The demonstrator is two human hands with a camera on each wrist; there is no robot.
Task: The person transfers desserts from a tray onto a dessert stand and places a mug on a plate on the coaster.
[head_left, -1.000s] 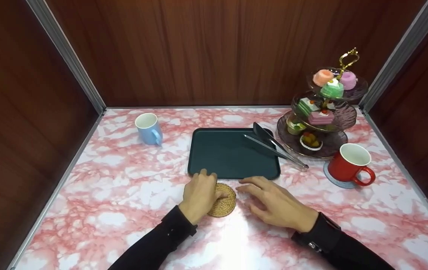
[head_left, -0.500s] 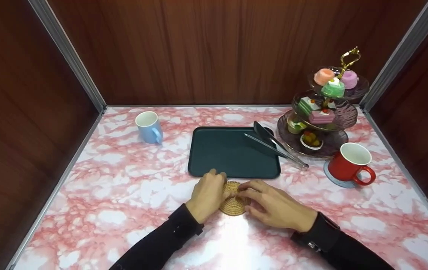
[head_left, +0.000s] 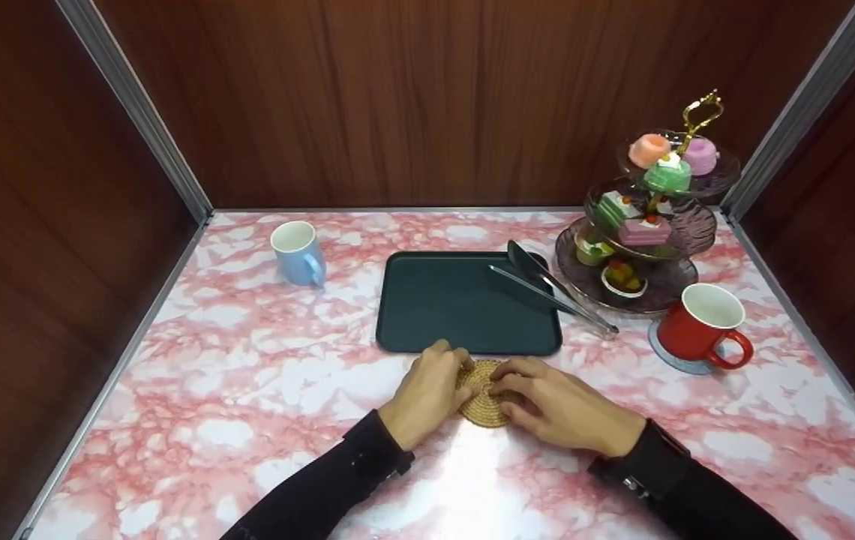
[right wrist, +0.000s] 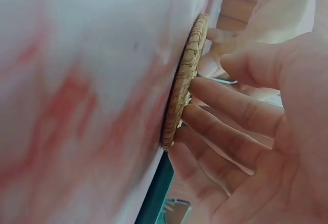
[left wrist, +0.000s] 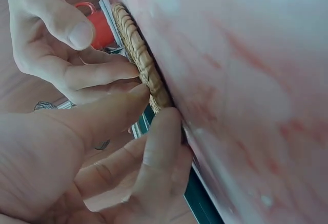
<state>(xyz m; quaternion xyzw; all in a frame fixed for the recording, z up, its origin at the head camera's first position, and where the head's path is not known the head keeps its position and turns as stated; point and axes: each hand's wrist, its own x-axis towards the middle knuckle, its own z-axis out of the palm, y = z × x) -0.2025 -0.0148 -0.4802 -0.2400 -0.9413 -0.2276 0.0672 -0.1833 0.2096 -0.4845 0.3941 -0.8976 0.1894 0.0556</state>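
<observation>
A round woven straw coaster (head_left: pixel 482 414) lies flat on the marbled table, just in front of the dark green tray (head_left: pixel 450 307). My left hand (head_left: pixel 427 390) pinches its left side, the thumb over the top and the fingers at the edge. From the other side my right hand (head_left: pixel 566 409) rests loosely extended fingertips on the coaster's upper face. In the left wrist view the thick braided rim of the coaster (left wrist: pixel 142 55) sits against the tabletop between both hands. The right wrist view shows the right fingers touching the coaster (right wrist: pixel 185 80), with the thumb away from it.
Tongs (head_left: pixel 547 291) lean across the tray's right side. A tiered stand (head_left: pixel 686 289) with desserts rises at the back right. The red mug (head_left: pixel 686 330) stands on a grey-blue coaster (head_left: pixel 664 352); a light blue mug (head_left: pixel 296 259) stands back left. Wood-look panels enclose the table.
My left hand has slid the woven coaster to the right along the table. The right fingers, earlier beside the coaster, now touch its top.
</observation>
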